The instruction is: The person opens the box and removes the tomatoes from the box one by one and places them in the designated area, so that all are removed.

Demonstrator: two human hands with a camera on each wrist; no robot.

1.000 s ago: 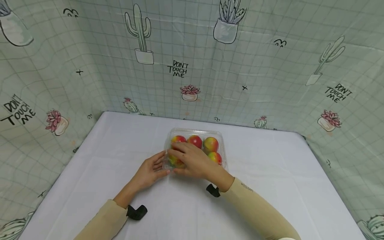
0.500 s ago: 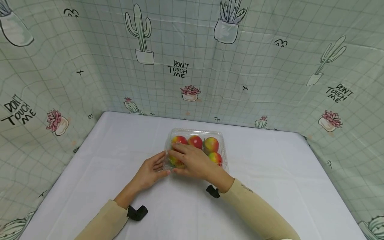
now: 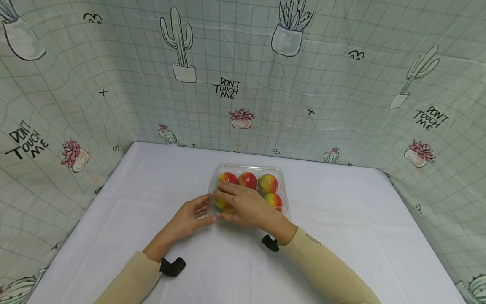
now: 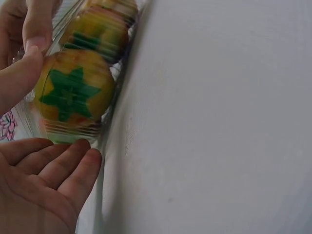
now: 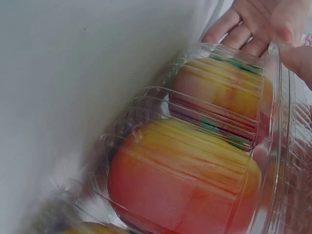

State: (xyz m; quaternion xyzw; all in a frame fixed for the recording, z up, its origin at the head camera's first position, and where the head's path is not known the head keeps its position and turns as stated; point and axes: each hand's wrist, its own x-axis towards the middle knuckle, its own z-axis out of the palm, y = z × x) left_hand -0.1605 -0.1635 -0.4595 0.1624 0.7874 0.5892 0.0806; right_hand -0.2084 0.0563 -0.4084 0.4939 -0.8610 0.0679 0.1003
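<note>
A clear plastic fruit box (image 3: 250, 166) stands mid-table, holding several red-and-yellow round fruits (image 3: 268, 184). My right hand (image 3: 247, 206) lies across the box's left part, fingers spread over the top and thumb down at the near rim. It hides some of the fruits. At the left end, my left hand (image 3: 187, 218) is held with straight fingers against the wall and thumb at the near corner. The left wrist view shows the two thumb tips close together at the rim, beside a fruit with a green star-shaped patch (image 4: 70, 92). Ribbed clear walls enclose the fruits (image 5: 185, 175) in the right wrist view.
White cloth (image 3: 341, 211) covers the table under the box. Behind and on both sides hangs a pale green gridded curtain (image 3: 243, 50) printed with cacti and lettering. Black straps (image 3: 173, 267) show at the wrists, beside beige sleeves (image 3: 326, 266).
</note>
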